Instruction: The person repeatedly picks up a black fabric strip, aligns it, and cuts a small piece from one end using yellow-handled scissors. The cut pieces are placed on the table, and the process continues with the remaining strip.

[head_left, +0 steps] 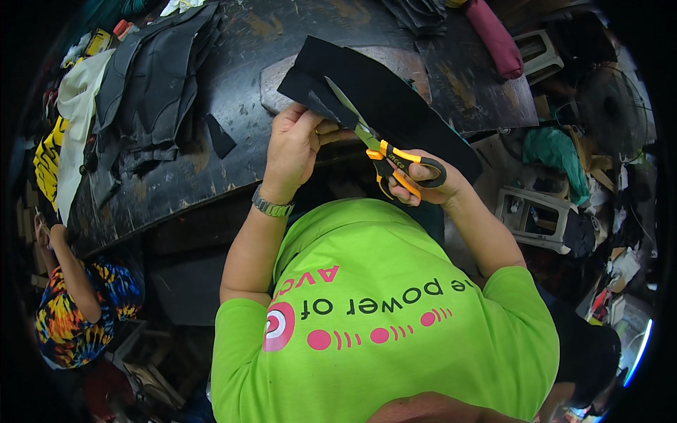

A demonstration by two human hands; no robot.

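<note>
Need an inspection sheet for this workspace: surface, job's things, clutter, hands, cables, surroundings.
Surface: dark table, scuffed, with brownish worn patches.
Job's things: black fabric, held up at the table's near edge; scissors with orange-and-black handles, one blade visible over the fabric.
Clutter: dark layered pieces at left, small dark scrap, maroon roll at upper right.
Hands: left hand pinches the fabric; right hand grips the scissors.
Cables: none clearly identifiable.
Surroundings: fan and pale stool at right; another person at left.

matt cloth (388,88), shiny metal scissor blades (343,100), smooth plastic handles (403,156), scuffed glossy tabletop (236,77)
</note>
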